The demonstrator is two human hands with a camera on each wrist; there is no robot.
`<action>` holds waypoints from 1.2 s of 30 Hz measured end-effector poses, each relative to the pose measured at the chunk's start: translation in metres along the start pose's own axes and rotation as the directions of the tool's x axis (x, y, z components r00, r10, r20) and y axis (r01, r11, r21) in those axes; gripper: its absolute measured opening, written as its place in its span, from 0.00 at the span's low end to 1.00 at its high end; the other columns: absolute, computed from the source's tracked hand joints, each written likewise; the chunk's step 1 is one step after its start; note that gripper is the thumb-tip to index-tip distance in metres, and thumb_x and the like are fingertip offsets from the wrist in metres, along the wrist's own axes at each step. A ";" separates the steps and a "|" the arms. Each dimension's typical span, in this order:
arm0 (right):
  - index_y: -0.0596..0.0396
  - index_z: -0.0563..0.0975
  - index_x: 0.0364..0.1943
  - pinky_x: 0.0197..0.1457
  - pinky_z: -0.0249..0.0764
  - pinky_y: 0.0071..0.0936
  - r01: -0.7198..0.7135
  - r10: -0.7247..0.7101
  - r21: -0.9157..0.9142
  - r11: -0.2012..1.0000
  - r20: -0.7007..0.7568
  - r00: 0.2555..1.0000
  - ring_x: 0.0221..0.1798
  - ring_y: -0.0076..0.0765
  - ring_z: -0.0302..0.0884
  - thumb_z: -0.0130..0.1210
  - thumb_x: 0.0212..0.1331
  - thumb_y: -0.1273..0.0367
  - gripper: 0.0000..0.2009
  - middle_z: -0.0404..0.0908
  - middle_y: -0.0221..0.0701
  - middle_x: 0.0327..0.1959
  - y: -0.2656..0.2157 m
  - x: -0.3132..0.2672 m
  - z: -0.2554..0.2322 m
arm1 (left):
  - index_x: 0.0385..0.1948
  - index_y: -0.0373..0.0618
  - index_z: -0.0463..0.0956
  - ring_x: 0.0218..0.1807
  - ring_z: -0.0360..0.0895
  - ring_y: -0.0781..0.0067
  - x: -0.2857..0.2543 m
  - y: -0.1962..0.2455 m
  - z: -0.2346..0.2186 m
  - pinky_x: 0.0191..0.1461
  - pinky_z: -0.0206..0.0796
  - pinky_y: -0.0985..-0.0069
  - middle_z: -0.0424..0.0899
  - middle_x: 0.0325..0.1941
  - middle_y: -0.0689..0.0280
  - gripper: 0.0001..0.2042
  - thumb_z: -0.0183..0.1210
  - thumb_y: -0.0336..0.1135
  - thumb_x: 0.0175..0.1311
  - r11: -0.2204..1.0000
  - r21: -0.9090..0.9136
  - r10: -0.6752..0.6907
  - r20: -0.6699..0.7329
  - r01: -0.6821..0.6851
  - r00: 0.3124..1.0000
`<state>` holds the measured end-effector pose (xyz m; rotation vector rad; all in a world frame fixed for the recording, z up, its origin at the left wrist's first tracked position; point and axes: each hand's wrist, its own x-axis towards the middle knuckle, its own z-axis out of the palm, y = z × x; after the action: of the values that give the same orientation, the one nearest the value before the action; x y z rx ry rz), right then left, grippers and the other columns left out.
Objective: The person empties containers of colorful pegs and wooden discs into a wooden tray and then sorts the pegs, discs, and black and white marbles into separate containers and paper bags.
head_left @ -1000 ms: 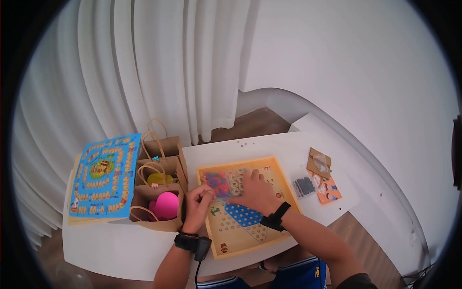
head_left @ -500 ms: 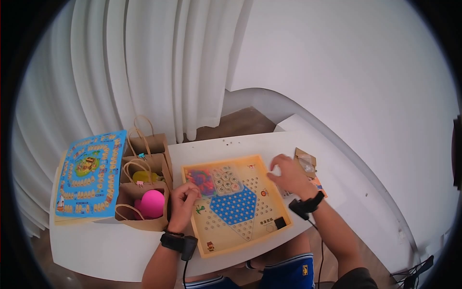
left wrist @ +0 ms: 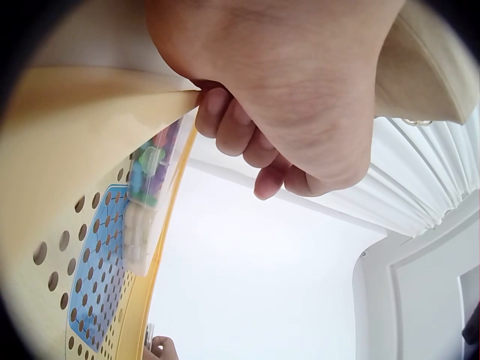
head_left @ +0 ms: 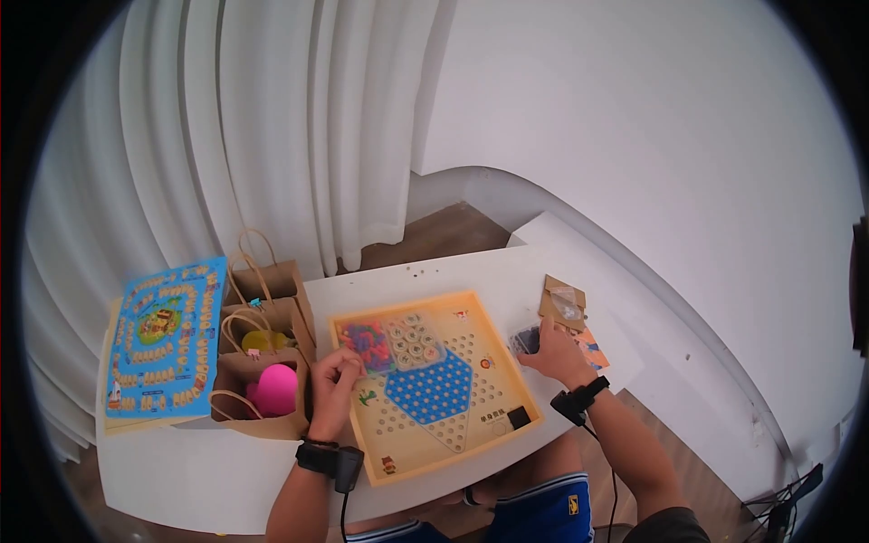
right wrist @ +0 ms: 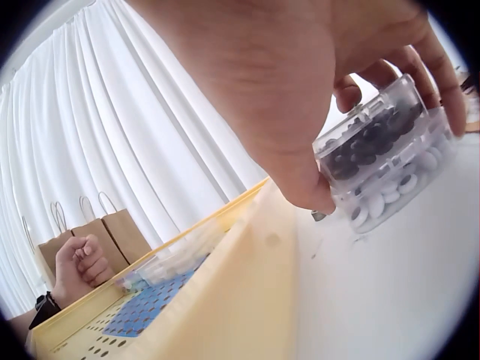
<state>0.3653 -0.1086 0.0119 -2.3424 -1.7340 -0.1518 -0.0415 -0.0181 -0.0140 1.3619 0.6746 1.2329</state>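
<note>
My right hand [head_left: 558, 357] grips a clear box [right wrist: 382, 150] of black and white pieces between thumb and fingers, right of the wooden tray [head_left: 502, 355]. In the right wrist view the box is tilted, its lid closed. My left hand [head_left: 333, 395] is curled beside the tray's left edge, with nothing visible in it; its fingers [left wrist: 235, 127] fold towards the palm in the left wrist view. Inside the tray, a clear box of colourful pieces [head_left: 367, 341] and round discs [head_left: 412, 337] sits above a blue hexagon [head_left: 427, 391] patterned with holes.
Left of the tray stand brown paper bags [head_left: 299, 317], one with a pink object [head_left: 274, 389]. A blue game board [head_left: 163, 337] lies farther left. Right of the tray are a brown packet [head_left: 563, 301] and an orange card [head_left: 593, 351]. Small dark bits [head_left: 415, 270] dot the far table.
My right hand has moved right from over the tray to the box of black and white pieces and now grips it. The left hand stays curled at the tray's left edge.
</note>
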 end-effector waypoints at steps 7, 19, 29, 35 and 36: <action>0.64 0.70 0.47 0.47 0.78 0.45 -0.054 0.032 0.229 0.972 0.098 0.995 0.43 0.56 0.84 0.74 0.47 0.53 0.33 0.83 0.51 0.36 -0.028 0.012 -0.059 | 0.27 0.39 0.74 0.33 0.69 0.87 0.000 -0.003 -0.002 0.38 0.59 0.84 0.76 0.28 0.73 0.09 0.54 0.28 0.71 0.999 0.038 -0.004 -0.007 0.004 1.000; 0.61 0.69 0.47 0.49 0.82 0.49 0.124 -0.148 0.139 0.982 0.178 0.973 0.49 0.61 0.84 0.70 0.52 0.51 0.31 0.83 0.52 0.46 -0.142 0.043 -0.033 | 0.28 0.39 0.75 0.32 0.69 0.87 0.000 -0.003 0.000 0.37 0.60 0.83 0.77 0.28 0.73 0.09 0.54 0.27 0.71 1.000 0.029 0.012 -0.011 -0.012 1.000; 0.60 0.71 0.48 0.50 0.82 0.52 0.105 -0.107 0.047 0.993 0.049 0.993 0.50 0.57 0.83 0.67 0.59 0.51 0.28 0.82 0.46 0.46 -0.152 0.049 -0.023 | 0.28 0.38 0.74 0.32 0.71 0.87 0.001 -0.005 -0.001 0.38 0.61 0.83 0.78 0.27 0.73 0.09 0.55 0.27 0.72 0.999 0.028 0.019 0.005 -0.019 1.000; 0.58 0.75 0.46 0.50 0.81 0.50 0.125 -0.144 0.103 0.987 0.196 0.970 0.49 0.56 0.84 0.69 0.55 0.48 0.28 0.84 0.45 0.42 -0.136 0.022 -0.063 | 0.29 0.37 0.75 0.32 0.72 0.87 0.001 -0.002 0.000 0.39 0.63 0.83 0.78 0.27 0.73 0.08 0.55 0.27 0.72 0.999 0.005 0.034 0.015 -0.034 0.999; 0.58 0.76 0.46 0.50 0.81 0.50 0.128 -0.143 0.067 0.989 0.304 0.942 0.49 0.57 0.85 0.70 0.54 0.47 0.29 0.85 0.45 0.42 -0.136 0.014 -0.069 | 0.29 0.37 0.75 0.32 0.72 0.87 0.001 -0.002 0.000 0.38 0.62 0.83 0.78 0.27 0.72 0.08 0.55 0.27 0.72 0.999 0.020 0.039 0.006 -0.039 0.999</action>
<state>0.2436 -0.0744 0.0978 -2.3106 -2.0169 0.2451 -0.0401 -0.0167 -0.0157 1.4005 0.6612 1.2556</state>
